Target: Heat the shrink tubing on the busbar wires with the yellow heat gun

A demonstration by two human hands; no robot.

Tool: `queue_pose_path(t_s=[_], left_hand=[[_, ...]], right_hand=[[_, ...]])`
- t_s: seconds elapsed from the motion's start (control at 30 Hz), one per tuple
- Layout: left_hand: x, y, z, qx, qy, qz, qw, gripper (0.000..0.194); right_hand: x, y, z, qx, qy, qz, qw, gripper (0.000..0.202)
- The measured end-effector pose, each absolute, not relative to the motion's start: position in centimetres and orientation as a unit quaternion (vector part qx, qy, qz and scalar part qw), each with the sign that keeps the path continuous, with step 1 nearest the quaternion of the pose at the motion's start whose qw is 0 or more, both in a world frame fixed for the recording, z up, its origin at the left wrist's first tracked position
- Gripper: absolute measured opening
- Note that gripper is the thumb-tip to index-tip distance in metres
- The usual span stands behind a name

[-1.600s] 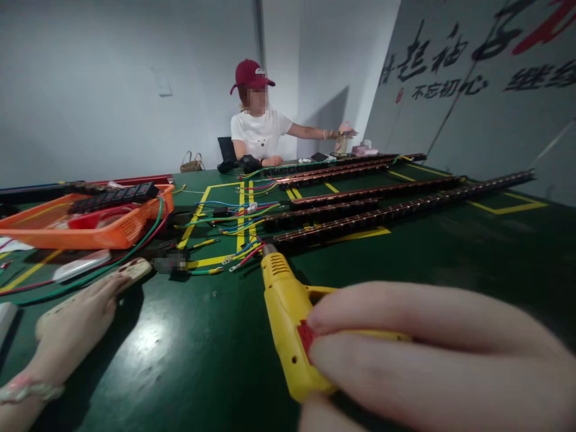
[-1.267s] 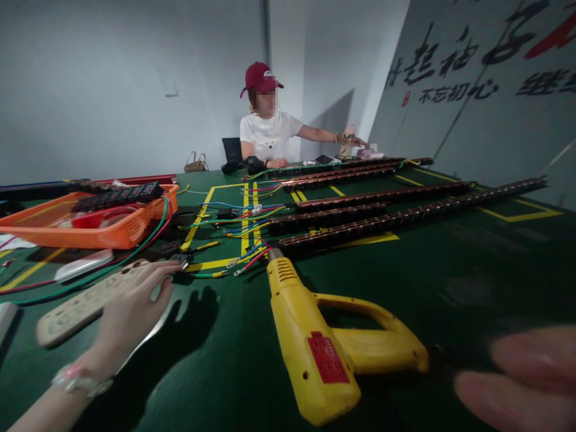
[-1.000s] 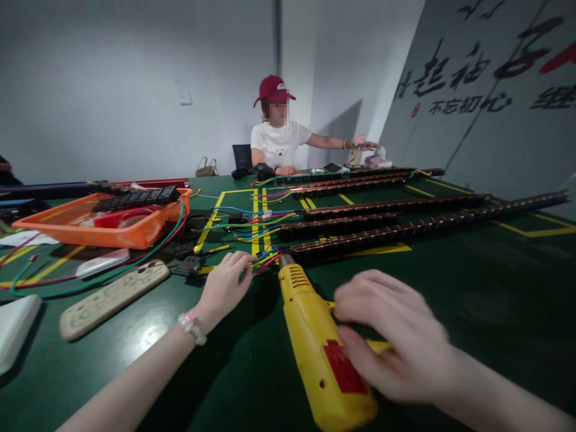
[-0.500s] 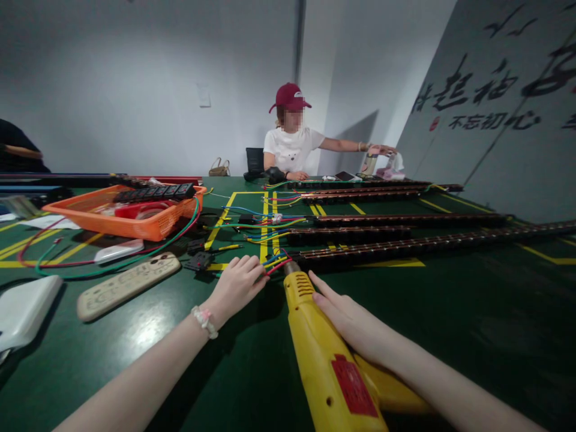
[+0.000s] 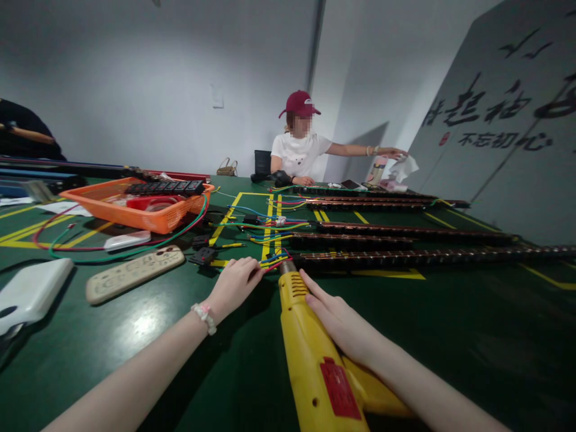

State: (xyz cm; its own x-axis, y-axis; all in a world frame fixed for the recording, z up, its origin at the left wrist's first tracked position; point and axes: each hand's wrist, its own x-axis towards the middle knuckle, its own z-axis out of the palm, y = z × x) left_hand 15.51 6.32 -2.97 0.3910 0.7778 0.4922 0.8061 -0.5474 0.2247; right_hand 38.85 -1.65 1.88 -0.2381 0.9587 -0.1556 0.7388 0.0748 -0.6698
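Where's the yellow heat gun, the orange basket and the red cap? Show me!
Yellow heat gun (image 5: 312, 354): head view, on the middle of its body.
Orange basket (image 5: 141, 220): head view, on its near wall.
Red cap (image 5: 299, 103): head view, on its crown.

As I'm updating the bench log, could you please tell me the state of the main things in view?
Left hand: closed on the wires
Right hand: laid along the heat gun
Heat gun: pointing at the wires
Long strips: side by side
Orange basket: uncovered, holding black parts
Beige bar: flat, marked side up
White tissue: held by co-worker's hand
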Motion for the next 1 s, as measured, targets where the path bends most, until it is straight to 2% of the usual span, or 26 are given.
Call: queue_pose_path(t_s=[0.1, 0.37, 0.5, 0.7, 0.9, 1.0], left_hand=[[15.5, 6.6, -3.0, -0.811, -0.500, -0.304, -0.024, 0.030], [14.7, 8.2, -3.7, -0.736, -0.491, -0.386, -0.260, 0.043], [14.5, 8.6, -4.0, -0.711, -0.488, -0.403, -0.306, 0.043], [14.5, 8.3, -3.7, -0.727, -0.487, -0.390, -0.285, 0.043], [15.2, 6.8, -2.9, -0.794, -0.503, -0.314, -0.135, 0.042], [15.6, 6.2, -3.0, -0.797, -0.530, -0.278, -0.078, 0.038]], right_hand=[[37.8, -1.7, 2.1, -0.598, -0.725, 0.311, 0.140, 0.065], [35.4, -2.4, 2.4, -0.561, -0.767, 0.290, 0.112, 0.060], [35.0, -2.6, 2.6, -0.558, -0.774, 0.283, 0.101, 0.061], [35.6, -2.7, 2.7, -0.553, -0.779, 0.280, 0.098, 0.062], [38.1, -2.3, 2.5, -0.575, -0.757, 0.284, 0.122, 0.064], [39.7, -1.8, 2.2, -0.582, -0.737, 0.304, 0.161, 0.063]])
